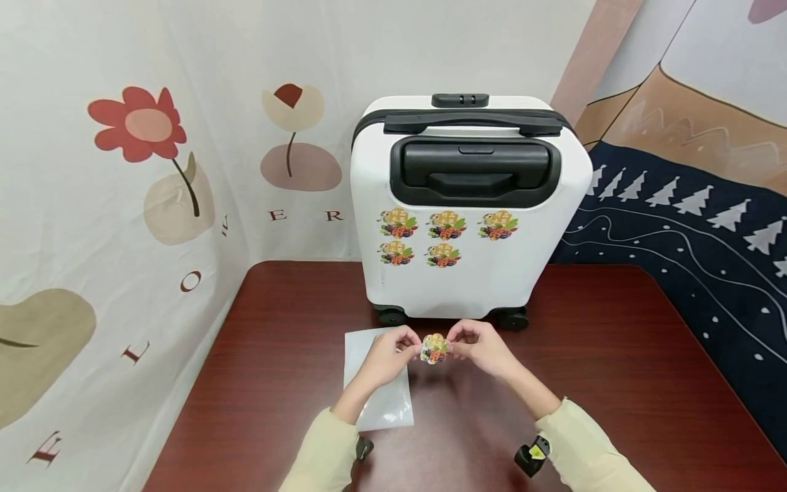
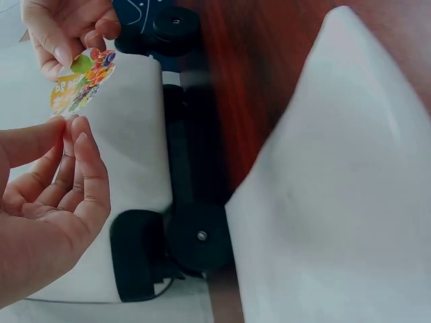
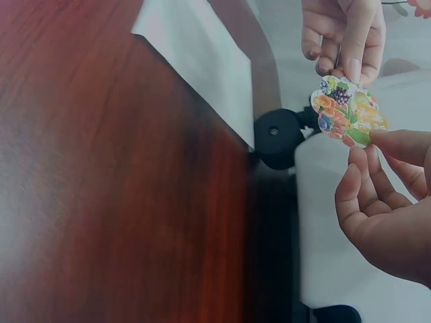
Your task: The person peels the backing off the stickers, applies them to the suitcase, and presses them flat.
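Between both hands, in front of the suitcase, is a colourful fruit-patterned sticker [image 1: 434, 348] with a scalloped edge. The left hand [image 1: 389, 355] pinches its left edge between thumb and fingertips; the right hand [image 1: 482, 348] pinches the opposite edge the same way. In the left wrist view the sticker [image 2: 84, 81] is tilted, its printed face showing. The right wrist view shows the sticker [image 3: 347, 111] with orange, green and purple fruit. Behind the hands stands a white suitcase [image 1: 443, 290] bearing several matching stickers, three in an upper row and two below at left and middle.
A white glossy sheet [image 1: 387, 403] lies on the dark red wooden table [image 1: 277, 383], partly under the left hand and forearm. The suitcase's black wheels [image 1: 513, 319] rest near the table's back. Printed cloth [image 1: 233, 61] hangs behind and at both sides.
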`<state>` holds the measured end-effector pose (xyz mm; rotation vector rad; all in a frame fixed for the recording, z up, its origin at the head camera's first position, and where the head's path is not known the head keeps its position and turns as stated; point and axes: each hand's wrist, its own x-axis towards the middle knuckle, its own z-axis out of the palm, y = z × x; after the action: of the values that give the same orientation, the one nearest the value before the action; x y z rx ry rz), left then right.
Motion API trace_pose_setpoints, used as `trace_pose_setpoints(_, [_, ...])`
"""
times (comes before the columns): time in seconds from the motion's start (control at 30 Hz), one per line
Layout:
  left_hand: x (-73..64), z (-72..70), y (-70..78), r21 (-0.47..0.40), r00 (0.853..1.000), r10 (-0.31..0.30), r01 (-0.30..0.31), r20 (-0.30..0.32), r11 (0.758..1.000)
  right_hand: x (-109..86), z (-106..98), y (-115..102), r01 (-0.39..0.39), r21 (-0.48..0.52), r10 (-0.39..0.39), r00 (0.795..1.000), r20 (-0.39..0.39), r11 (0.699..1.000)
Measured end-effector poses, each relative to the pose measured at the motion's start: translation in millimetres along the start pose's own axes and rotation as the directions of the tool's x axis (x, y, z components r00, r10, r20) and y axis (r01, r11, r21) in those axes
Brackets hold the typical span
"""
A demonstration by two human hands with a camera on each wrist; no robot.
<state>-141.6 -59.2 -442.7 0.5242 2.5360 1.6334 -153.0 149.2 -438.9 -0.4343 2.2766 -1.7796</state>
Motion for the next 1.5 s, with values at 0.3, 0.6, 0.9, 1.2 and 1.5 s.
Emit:
trace_pose_setpoints(0.3, [23.9,4.6,21.2,0.07,1.0,0.013,-0.011,-0.02,0.997,3.7,-25,-15,0.042,-0.043,-0.045,0.995,-0.087,0.998])
trace_pose_setpoints(0.6, [47.4,5.3,42.6,0.108,0.995,0.07,-0.063,-0.067,0.992,8.6,-44,-39,0.066,-0.098,-0.082,0.982,-0.172,0.993])
trace_pose_setpoints(0.9, [63.1,7.2,60.7,0.133,0.978,0.162,-0.145,-0.131,0.98,1.4,-52,-79,0.124,-0.159,-0.162,0.954,-0.254,0.979])
trace_pose_setpoints(1.2, [76.3,7.8,80.4,0.135,0.967,0.191,-0.169,-0.17,0.976,9.7,-68,-70,0.165,-0.201,-0.227,0.911,-0.344,0.966])
trace_pose_setpoints(1.5, [84.1,10.8,87.6,0.114,0.944,0.235,-0.214,-0.23,0.97,10.5,-73,-81,0.186,-0.211,-0.258,0.883,-0.393,0.96])
